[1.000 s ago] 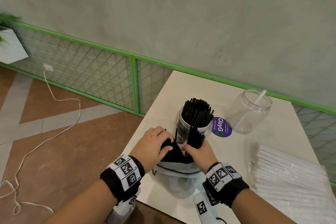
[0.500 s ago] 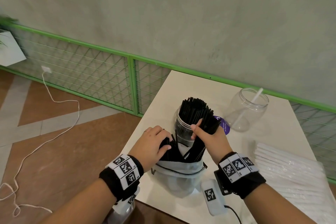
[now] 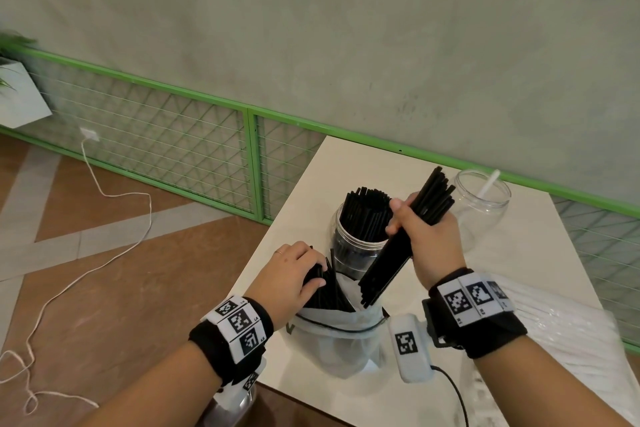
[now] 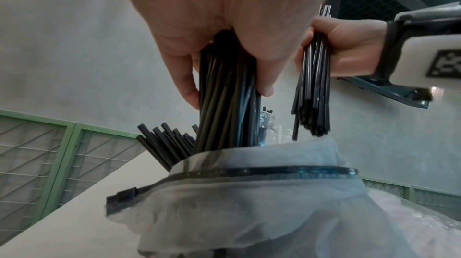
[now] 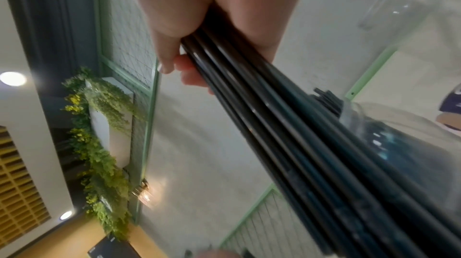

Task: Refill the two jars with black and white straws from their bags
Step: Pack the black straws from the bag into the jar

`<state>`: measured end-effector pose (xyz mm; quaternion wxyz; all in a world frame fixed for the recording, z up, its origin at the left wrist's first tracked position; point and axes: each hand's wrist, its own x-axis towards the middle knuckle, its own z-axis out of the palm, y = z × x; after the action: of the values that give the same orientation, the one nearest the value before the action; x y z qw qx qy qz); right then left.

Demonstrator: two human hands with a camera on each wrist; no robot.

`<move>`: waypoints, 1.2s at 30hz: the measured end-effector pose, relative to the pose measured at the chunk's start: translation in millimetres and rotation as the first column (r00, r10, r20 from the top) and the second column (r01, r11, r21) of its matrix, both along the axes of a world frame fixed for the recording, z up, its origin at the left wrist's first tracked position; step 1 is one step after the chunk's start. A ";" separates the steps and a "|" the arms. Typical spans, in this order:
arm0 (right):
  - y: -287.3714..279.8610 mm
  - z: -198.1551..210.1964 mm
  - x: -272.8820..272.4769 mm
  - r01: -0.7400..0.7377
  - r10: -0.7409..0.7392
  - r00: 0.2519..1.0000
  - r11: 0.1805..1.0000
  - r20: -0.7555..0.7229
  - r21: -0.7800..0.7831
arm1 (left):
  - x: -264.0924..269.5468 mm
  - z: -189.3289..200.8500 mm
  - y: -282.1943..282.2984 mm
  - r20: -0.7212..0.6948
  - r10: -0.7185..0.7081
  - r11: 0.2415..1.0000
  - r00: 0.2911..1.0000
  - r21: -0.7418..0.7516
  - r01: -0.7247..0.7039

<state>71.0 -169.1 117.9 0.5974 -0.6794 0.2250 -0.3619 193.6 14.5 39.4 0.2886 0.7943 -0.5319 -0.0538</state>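
1. Since the earlier frame our right hand (image 3: 427, 236) has lifted its bundle of black straws (image 3: 408, 239) clear of the bag (image 3: 332, 340).
2. The bundle hangs tilted beside the near-full black jar (image 3: 360, 239); the white jar (image 3: 485, 208) holds a single straw.
3. Our left hand (image 3: 294, 274) grips the straws left in the bag.
4. Risk: the crowded jar may deflect straws onto the worktop (image 3: 540, 253).

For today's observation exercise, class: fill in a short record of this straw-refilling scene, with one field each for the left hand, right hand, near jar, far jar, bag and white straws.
left hand: grips black straws standing in the bag
right hand: holds a lifted bundle of black straws, tilted, clear of the bag
near jar: clear, packed with upright black straws
far jar: clear, one white straw inside
bag: translucent, open, on the table in front of the near jar
white straws: wrapped pack lying at the table's right
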 end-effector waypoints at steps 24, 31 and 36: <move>-47.3 -40.0 57.6 0.134 -0.145 0.969 0.989 -0.201 -0.064 | 0.5 0.6 0.9 -0.011 0.011 1.000 1.000 -0.004 -0.011; -42.9 -46.1 51.7 0.168 -0.321 0.851 0.916 -0.416 -0.364 | 0.5 0.5 0.2 0.001 0.012 1.000 1.000 0.002 -0.012; -41.1 -66.1 52.8 0.169 -0.408 0.785 0.865 -0.466 -0.472 | 0.9 0.4 0.7 -0.009 0.009 1.000 1.000 -0.007 -0.009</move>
<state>123.8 -210.2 51.9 0.2887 -0.8189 0.4108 -0.2781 194.6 15.2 39.8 0.2939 0.7954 -0.5274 -0.0541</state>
